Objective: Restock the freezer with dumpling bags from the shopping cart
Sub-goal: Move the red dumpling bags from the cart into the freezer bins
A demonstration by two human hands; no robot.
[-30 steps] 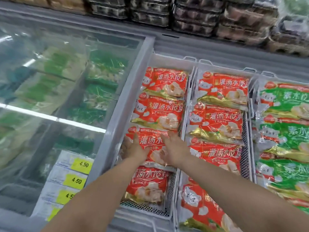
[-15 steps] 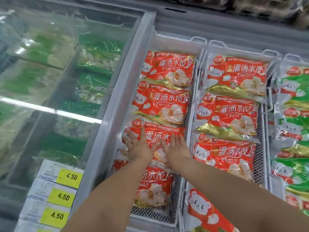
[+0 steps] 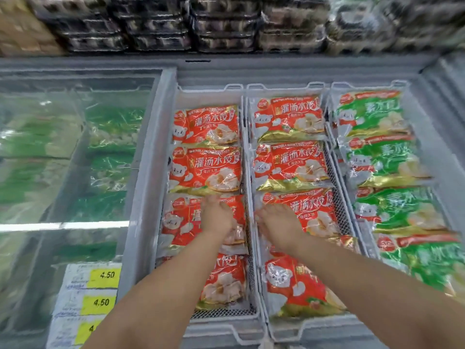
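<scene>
Dumpling bag [image 3: 181,222] third in row, just left of basket divider [image 3: 249,235]. Left hand [image 3: 217,215] flat on it, right hand [image 3: 276,225] flat on neighbour bag [image 3: 314,210] right of divider; fingers [image 3: 214,202] straight, gripping nothing. Press evenly, level rows.

Dark, clear-lidded trays [image 3: 226,23] are stacked in rows along the back, with brown cartons [image 3: 22,28] at their left end. At left, blurred green packs [image 3: 113,127] lie under a glass lid [image 3: 37,197]. Yellow price tags [image 3: 104,275] reading 4.50 sit one below another at the lid's near right corner.
</scene>
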